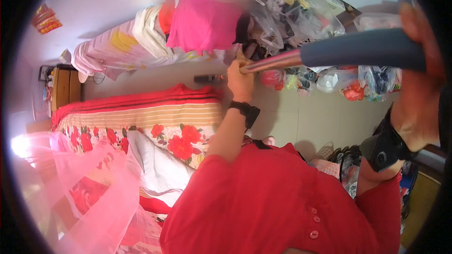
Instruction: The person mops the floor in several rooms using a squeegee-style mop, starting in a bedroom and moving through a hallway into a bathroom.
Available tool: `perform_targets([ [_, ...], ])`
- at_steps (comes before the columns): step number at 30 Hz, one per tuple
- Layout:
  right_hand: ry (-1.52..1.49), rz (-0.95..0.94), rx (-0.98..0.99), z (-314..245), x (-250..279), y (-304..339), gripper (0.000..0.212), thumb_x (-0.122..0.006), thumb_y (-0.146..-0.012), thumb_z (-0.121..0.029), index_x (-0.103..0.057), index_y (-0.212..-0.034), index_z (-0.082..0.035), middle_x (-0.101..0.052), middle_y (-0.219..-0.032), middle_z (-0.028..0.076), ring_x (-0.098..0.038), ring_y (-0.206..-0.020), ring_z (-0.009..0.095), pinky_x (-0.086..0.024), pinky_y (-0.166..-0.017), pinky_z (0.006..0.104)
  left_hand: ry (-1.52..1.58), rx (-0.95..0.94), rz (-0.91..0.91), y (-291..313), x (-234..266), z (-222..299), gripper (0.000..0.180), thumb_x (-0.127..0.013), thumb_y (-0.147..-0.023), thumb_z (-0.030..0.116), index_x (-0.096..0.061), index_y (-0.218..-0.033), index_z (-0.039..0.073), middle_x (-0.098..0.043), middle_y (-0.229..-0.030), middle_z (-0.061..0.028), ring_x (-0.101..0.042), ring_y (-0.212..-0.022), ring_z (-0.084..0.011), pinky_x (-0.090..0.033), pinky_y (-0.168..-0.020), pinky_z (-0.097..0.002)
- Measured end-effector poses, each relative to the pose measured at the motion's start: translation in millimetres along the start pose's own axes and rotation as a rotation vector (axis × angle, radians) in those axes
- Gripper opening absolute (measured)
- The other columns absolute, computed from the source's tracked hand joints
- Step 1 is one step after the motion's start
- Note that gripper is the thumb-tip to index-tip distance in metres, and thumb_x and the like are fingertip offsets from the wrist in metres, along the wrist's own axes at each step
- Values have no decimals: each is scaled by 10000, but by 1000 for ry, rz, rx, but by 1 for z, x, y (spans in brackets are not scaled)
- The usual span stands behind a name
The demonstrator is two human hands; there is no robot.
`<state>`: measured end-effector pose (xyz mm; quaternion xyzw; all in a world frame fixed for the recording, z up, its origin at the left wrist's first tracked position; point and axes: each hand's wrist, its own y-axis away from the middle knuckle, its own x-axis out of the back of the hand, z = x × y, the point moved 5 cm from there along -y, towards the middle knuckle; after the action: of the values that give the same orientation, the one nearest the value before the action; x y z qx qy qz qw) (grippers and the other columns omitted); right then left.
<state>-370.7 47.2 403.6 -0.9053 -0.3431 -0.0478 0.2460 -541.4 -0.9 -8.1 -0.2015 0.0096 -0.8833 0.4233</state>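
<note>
A long pole runs across the upper right, with a bare metal shaft [275, 61] and a thick dark grey sleeve [360, 49]. My left hand [240, 81] is closed around the metal part. Close to the camera, my right hand [428, 47] wraps the sleeved end at the right edge; part of it is cut off. On the floor just beyond my left hand lies a small dark flat piece [205, 78]; my hand hides whether it joins the pole. Each wrist wears a black strapped device.
A bed [183, 113] with a red floral cover and sheer pink netting [110, 188] stands at left. Bright pink cloth [205, 21] hangs at the back. Plastic bags [332, 80] and clutter line the far right side. Shoes [346, 155] stand near my right arm.
</note>
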Motion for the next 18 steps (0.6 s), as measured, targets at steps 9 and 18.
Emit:
perform_targets([
  [9,-399,159,145,23,-114,-64,191,-549,-847,-228,-488,-737,-84,-485,-644,2,-499,-587,136,-395,-573,261,-18,108,-190,-52,17,-19,153,-604,-739,175,-640,-867,99,-621,-833,-170,-586,-814,-367,-459,-690,-416],
  [18,-160,92,196,58,-136,-106,194,-587,-817,-181,-524,-698,-41,-520,-657,46,-527,-601,146,-418,-591,263,-63,110,28,-68,17,-50,182,-625,-730,219,-572,-703,47,-565,-685,-171,-547,-676,-384,-432,-601,-425],
])
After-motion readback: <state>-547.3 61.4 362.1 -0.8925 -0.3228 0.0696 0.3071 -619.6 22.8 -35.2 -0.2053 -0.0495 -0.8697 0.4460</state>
